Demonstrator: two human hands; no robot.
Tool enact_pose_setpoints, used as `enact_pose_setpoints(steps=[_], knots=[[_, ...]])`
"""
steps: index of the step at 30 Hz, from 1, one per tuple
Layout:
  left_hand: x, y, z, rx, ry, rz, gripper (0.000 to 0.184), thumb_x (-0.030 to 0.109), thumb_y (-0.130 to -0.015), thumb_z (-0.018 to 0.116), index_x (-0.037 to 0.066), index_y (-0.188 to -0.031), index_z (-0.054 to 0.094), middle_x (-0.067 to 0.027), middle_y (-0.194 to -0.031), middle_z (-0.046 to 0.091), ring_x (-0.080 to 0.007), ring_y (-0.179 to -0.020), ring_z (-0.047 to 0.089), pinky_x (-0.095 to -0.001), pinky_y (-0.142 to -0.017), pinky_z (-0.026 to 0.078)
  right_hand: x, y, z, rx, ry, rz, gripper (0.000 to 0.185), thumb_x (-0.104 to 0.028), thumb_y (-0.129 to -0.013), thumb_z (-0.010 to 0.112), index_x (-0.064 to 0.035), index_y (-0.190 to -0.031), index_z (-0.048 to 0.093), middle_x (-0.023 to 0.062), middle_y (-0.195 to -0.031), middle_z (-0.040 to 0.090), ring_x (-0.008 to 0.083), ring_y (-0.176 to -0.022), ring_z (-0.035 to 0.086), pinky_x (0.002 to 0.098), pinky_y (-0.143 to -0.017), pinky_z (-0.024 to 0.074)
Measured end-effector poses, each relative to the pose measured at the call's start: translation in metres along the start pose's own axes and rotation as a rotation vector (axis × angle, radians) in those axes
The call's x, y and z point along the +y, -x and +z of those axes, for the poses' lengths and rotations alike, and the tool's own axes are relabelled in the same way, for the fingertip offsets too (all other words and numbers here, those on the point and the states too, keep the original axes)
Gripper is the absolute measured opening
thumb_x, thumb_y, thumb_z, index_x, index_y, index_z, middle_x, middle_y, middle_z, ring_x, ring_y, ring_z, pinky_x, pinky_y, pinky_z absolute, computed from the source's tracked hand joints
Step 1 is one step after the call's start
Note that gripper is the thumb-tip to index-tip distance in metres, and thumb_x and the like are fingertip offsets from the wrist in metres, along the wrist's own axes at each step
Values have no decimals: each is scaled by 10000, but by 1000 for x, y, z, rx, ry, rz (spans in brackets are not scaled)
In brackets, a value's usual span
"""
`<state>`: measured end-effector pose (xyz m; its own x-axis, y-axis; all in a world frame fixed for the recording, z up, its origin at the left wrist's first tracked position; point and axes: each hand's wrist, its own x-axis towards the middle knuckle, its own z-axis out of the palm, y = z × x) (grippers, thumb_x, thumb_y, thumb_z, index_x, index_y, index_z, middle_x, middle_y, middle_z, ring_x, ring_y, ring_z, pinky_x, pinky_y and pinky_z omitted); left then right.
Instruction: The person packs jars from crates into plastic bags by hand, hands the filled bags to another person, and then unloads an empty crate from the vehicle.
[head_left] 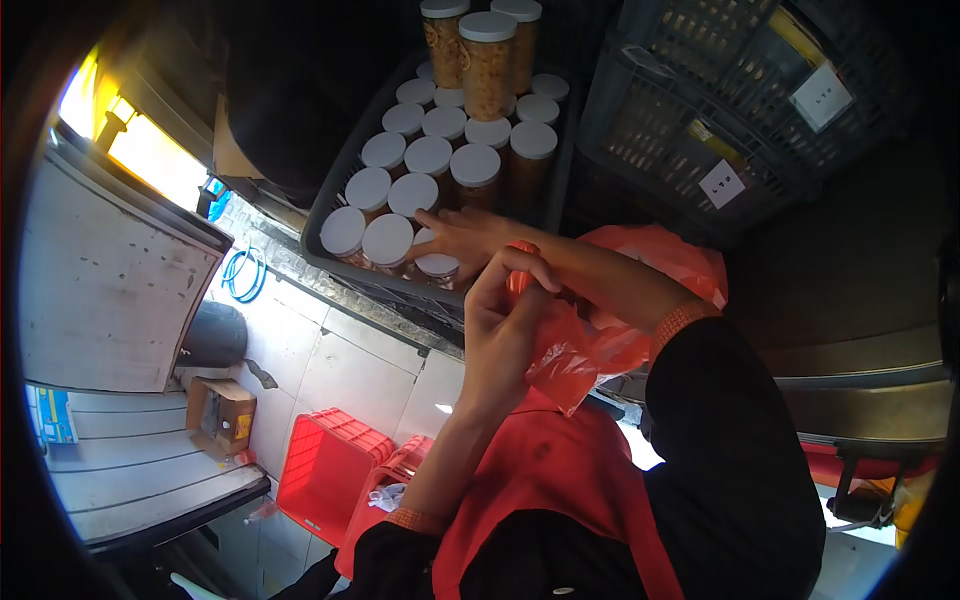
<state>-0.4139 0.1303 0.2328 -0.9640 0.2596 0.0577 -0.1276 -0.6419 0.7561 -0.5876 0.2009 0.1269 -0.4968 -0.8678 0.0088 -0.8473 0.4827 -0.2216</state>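
Observation:
My left hand (508,318) is closed around the gathered neck of a red plastic bag (570,350), which hangs down in front of my apron. My right hand (462,240) reaches across to the front corner of a dark plastic crate (318,225). Its fingers curve over a white-lidded jar (436,264), and one fingertip lies by the neighbouring jar lid (412,194). Part of that corner jar is hidden under the hand. Several clear jars with white lids and orange-brown contents stand upright in rows, and a jar (488,75) stands on top of them.
Dark crates (690,140) with paper labels stand at the upper right. A red crate (335,470) sits on the tiled floor, near a cardboard box (222,418) and a dark bucket (215,335). A blue hose (243,275) lies coiled at the left.

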Motion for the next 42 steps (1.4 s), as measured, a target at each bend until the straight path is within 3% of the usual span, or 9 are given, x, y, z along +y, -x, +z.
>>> enact_pose_setpoints(steps=[5,8,12,19,23,27,29,35,42], knots=[[3,-1,3,42,-117,-29,152,-42,-957,558,81,-896,491,-22,-852,549,-50,-719,513,-203,-628,447,3,24,-50,103,-25,161,706,-282,-623,855,-281,-1274,584,101,-1258,535,382,-1112,586,481,-853,554],[2,-1,0,55,-69,-7,199,-69,-950,538,96,-888,445,-35,-801,498,-64,-675,463,-216,-591,422,-30,96,-134,680,30,303,595,-252,-642,848,-221,-1201,644,66,-1197,584,291,-1121,583,474,-888,523],[-2,-6,-3,-17,47,-25,150,-66,-955,559,66,-888,533,-9,-862,562,-43,-785,522,-213,-741,463,-144,217,-223,920,54,607,632,-214,-563,874,-153,-1163,688,99,-1159,611,279,-1049,638,378,-910,527],[-9,-15,9,-72,52,-42,173,-76,-958,549,61,-852,540,-17,-900,564,-50,-794,544,-219,-747,466,-133,214,-121,504,2,885,544,-177,-642,812,-159,-1163,659,77,-1153,611,321,-1091,622,436,-862,552],[-20,-17,18,-33,-11,-1,193,-111,-927,522,50,-825,548,-17,-920,542,-72,-790,546,-227,-762,457,-98,189,-35,344,-5,771,363,-170,-777,747,-155,-1130,664,78,-1118,620,286,-1043,637,431,-791,570],[-32,-22,10,69,24,57,211,7,-971,595,86,-797,505,-16,-820,564,-72,-712,559,-226,-668,451,-87,184,-121,556,-554,805,254,-135,-847,689,-111,-1099,674,101,-1054,670,307,-984,660,426,-757,568],[-28,-17,13,117,-11,70,223,13,-974,592,81,-779,509,-13,-857,561,-75,-723,558,-227,-691,456,-65,130,-152,658,-470,536,306,-139,-846,689,-106,-1148,652,114,-1021,695,303,-950,680,408,-798,558],[-25,-10,3,25,107,17,216,-82,-920,489,51,-768,564,-40,-946,515,-103,-820,535,-260,-796,436,4,-46,-14,48,186,-264,723,-317,-698,835,-256,-1352,534,82,-1239,580,306,-1236,517,476,-926,446],[-20,-7,-14,-23,25,-28,241,-42,-981,504,90,-787,453,10,-741,428,-64,-680,392,-217,-610,327,-2,-84,29,168,239,-47,786,-535,-627,815,-297,-1324,541,152,-1171,559,290,-1197,514,458,-957,353]])
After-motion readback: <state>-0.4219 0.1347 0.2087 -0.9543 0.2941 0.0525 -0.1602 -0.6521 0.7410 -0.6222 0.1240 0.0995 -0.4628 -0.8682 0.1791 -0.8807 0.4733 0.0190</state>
